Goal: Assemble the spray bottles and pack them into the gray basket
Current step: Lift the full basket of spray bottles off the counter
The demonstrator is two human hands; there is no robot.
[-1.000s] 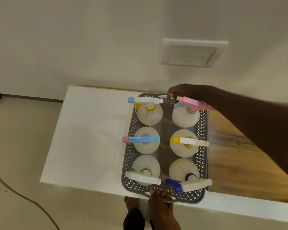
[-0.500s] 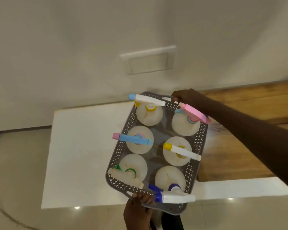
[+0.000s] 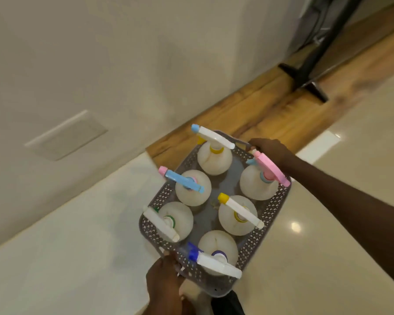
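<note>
While our two hands hold the gray basket (image 3: pixel 274 208) by its ends, we see that the packing looks finished: six white spray bottles stand upright inside it in two rows of three, each with a trigger head already fitted. Our left hand (image 3: pixel 165 280) curls around the near end of the basket, fingers hooked over the rim, just beside the bottle with the dark blue nozzle (image 3: pixel 216 246) and the bottle with the green collar (image 3: pixel 175 220). Our right hand (image 3: pixel 271 150) grips the far end, where a handle seems to sit, touching the pink trigger head (image 3: pixel 271 170) of the bottle nearest it; the bottle with the light blue nozzle tip (image 3: pixel 214 160) stands just beside that hand too. Between our hands sit the bottle with the blue head (image 3: pixel 192 188) and the bottle with the yellow nozzle (image 3: pixel 237 214). The basket appears lifted clear of the white table (image 3: pixel 89 223), over its corner, though we cannot tell for certain. We judge assembly and packing done, with no loose bottles or heads in view; only carrying or setting the basket down seems left.
</note>
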